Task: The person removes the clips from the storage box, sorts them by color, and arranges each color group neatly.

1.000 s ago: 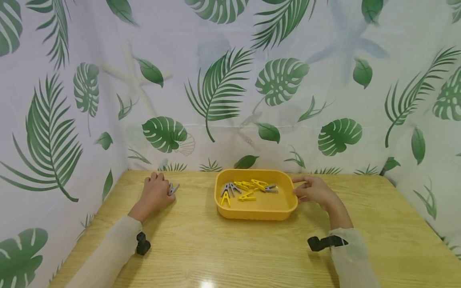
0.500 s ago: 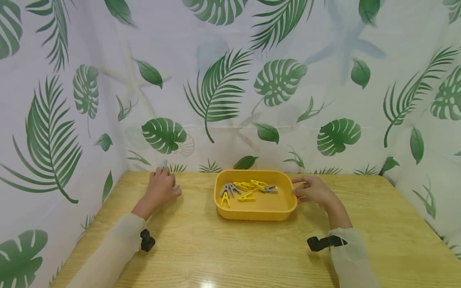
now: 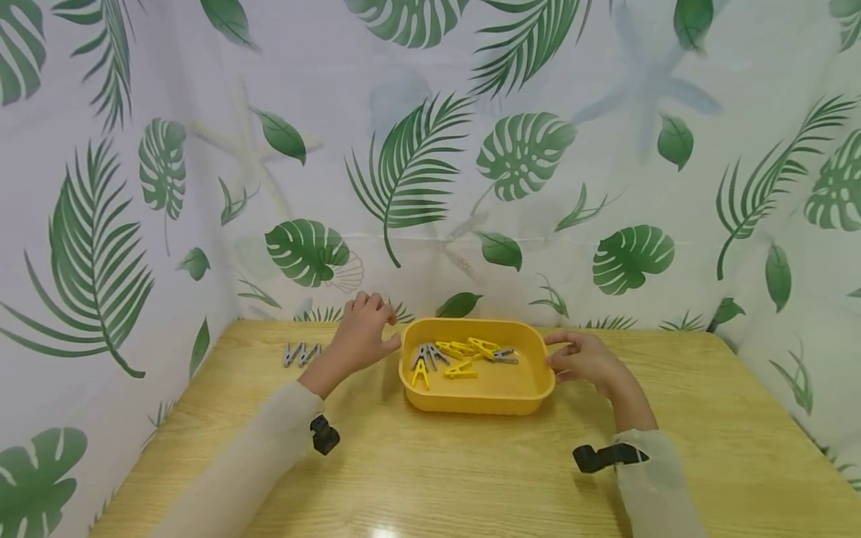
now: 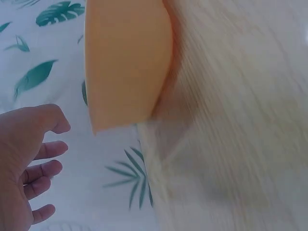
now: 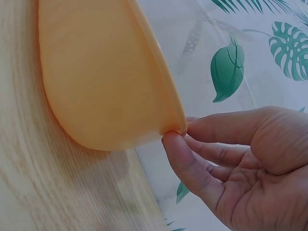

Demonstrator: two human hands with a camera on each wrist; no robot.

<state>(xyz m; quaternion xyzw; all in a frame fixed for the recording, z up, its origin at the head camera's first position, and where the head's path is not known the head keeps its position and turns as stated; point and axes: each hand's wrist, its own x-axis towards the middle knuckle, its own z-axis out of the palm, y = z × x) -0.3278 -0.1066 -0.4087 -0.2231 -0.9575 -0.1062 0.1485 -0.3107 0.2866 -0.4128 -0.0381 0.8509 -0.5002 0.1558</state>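
A yellow plastic basin [image 3: 480, 404] stands on the table, with several yellow clothespins [image 3: 460, 370] and grey clothespins [image 3: 504, 357] lying inside. My right hand [image 3: 587, 360] pinches its right rim between thumb and fingers, as the right wrist view also shows. Just off the left end of the basin is my left hand [image 3: 363, 329], fingers loosely bent and apart, holding nothing; in the left wrist view the basin's wall [image 4: 127, 62] is beside it. Behind the left wrist, a row of grey clothespins [image 3: 301, 354] lies on the table, partly hidden by that hand.
The wooden table [image 3: 444, 471] ends at a white leaf-print cloth [image 3: 430, 172] hanging behind and along the sides. A black wrist camera [image 3: 325, 435] sits on the left sleeve, another black camera [image 3: 595, 457] on the right.
My left hand has let go of a grey clothespin on the left of the table and moved right to the basin, uncovering the grey clothespins. The right hand stays at the rim.
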